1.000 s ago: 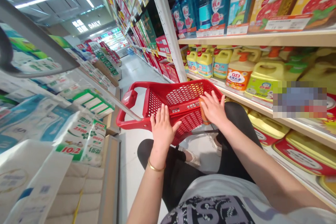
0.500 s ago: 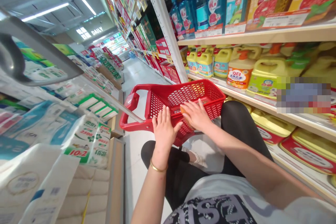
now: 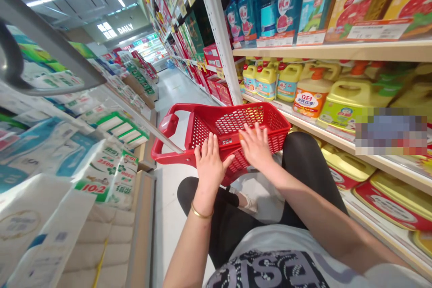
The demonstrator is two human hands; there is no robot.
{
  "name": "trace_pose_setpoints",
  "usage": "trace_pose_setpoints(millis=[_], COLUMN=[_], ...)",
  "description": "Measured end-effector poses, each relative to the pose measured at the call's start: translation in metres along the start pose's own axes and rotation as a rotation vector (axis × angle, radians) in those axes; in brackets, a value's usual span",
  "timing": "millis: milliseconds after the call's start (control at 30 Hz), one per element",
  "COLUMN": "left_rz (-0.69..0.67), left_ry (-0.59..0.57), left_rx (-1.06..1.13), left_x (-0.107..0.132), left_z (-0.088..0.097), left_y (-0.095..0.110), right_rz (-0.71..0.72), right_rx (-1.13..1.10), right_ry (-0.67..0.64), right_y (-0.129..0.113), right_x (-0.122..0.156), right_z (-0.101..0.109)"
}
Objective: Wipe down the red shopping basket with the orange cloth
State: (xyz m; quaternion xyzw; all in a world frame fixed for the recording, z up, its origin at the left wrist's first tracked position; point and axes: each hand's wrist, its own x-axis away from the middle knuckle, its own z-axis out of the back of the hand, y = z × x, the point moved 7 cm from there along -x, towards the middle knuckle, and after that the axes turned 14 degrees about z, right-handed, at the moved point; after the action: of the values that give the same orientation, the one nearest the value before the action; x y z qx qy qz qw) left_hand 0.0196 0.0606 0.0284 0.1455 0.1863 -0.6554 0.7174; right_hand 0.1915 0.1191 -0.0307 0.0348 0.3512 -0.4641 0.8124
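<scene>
A red plastic shopping basket [image 3: 243, 111] with a mesh wall sits in front of my lap, its rounded handle end [image 3: 168, 125] pointing left. My left hand [image 3: 211, 162] grips the basket's near side, with a gold bangle on the wrist. My right hand [image 3: 256, 146] lies palm down over the basket with its fingers spread. Only a sliver of an orange item [image 3: 240, 136] shows under those fingers, and the rest of it is hidden. My black-clad legs lie below the basket.
Shelves on the right [image 3: 324, 51] hold blue bottles and yellow detergent jugs. Stacked tissue packs [image 3: 97, 173] fill the left side, below a grey metal bar [image 3: 43, 38]. A pale aisle floor [image 3: 173, 94] runs ahead between shelves.
My right hand has moved left across the basket, and the orange item has turned under it, showing much less. My left hand stays on the basket.
</scene>
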Motion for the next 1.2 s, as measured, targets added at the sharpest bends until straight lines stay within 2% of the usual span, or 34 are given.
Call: trace_pose_setpoints(millis=[67,100,167,200,267,400,467,500,533,600,767,833,867,900,967,1033,1133,1200], left_rz=[-0.007,-0.011,-0.019,-0.024,-0.036,-0.044,-0.029,-0.019,-0.009,0.001,-0.001,-0.005,-0.009,-0.013,-0.022,-0.022,-0.012,-0.004], left_ry=[-0.004,-0.007,-0.01,-0.007,0.007,0.036,0.031,0.026,0.02,0.015,0.005,0.002,0.003,0.006,0.01,0.013,0.016,0.016], left_rx=[-0.015,-0.021,-0.03,-0.031,-0.027,-0.003,0.011,0.015,0.017,0.015,-0.007,-0.013,-0.014,-0.012,-0.009,-0.003,0.013,0.021], left_x=[0.0,0.0,0.0,0.0,0.0,0.001,0.0,0.0,0.0,0.0,-0.001,-0.001,-0.001,0.0,0.0,0.001,0.002,0.002], left_z=[0.0,-0.001,-0.002,-0.002,-0.002,-0.002,-0.002,-0.002,-0.002,-0.003,-0.003,-0.003,-0.002,-0.002,-0.001,-0.001,-0.001,-0.001], left_y=[0.0,0.0,-0.001,-0.001,0.0,0.001,0.001,0.001,0.001,0.0,0.0,0.0,0.0,0.0,0.001,0.001,0.001,0.002], right_rz=[0.101,0.134,0.175,0.179,0.147,-0.078,-0.191,-0.231,-0.251,-0.212,0.114,0.179,0.204,0.222,0.225,0.155,-0.024,-0.143], right_rx=[-0.063,-0.086,-0.106,-0.103,-0.072,0.038,0.073,0.083,0.088,0.076,-0.066,-0.109,-0.118,-0.116,-0.083,-0.023,0.065,0.099], right_ry=[-0.011,-0.015,-0.025,-0.031,-0.037,0.018,0.06,0.083,0.104,0.118,0.002,-0.02,-0.03,-0.039,-0.052,-0.049,-0.02,0.008], right_y=[-0.039,-0.05,-0.055,-0.048,-0.019,0.064,0.09,0.095,0.092,0.065,-0.046,-0.067,-0.069,-0.066,-0.042,0.0,0.07,0.104], right_x=[-0.011,-0.015,-0.018,-0.017,-0.01,0.013,0.02,0.021,0.02,0.012,-0.016,-0.021,-0.022,-0.021,-0.015,-0.004,0.015,0.023], right_z=[-0.011,-0.014,-0.015,-0.013,-0.004,0.026,0.036,0.038,0.037,0.028,-0.012,-0.018,-0.018,-0.017,-0.01,0.003,0.026,0.037])
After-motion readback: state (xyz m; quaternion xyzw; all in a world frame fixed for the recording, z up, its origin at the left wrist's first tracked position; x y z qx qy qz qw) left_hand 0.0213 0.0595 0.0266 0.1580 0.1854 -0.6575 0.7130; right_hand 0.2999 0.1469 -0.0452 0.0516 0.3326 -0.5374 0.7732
